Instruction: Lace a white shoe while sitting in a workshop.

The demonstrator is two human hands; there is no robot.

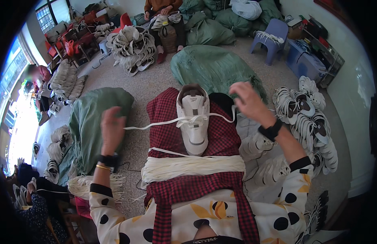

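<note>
A white sneaker (193, 134) rests on my lap, its toe toward me and its brown-lined opening away from me. A white shoelace (168, 122) crosses its front and stretches out to both sides. My left hand (111, 129), slightly blurred, is closed on the left end, out beside the lap. Raised at the right, my right hand (250, 104) grips the other end, which sags a little between hand and shoe. Under the shoe lies a red and black checked apron (164, 110). A thick bundle of white laces (192, 168) lies across my lap, nearer my body.
Green sacks (215, 65) lie ahead and at the left. Piles of white shoes (308, 118) stand to the right, with another shoe heap (131, 49) farther off. A purple chair (271, 38) and a blue bin (304, 61) are at the far right. Other people sit nearby.
</note>
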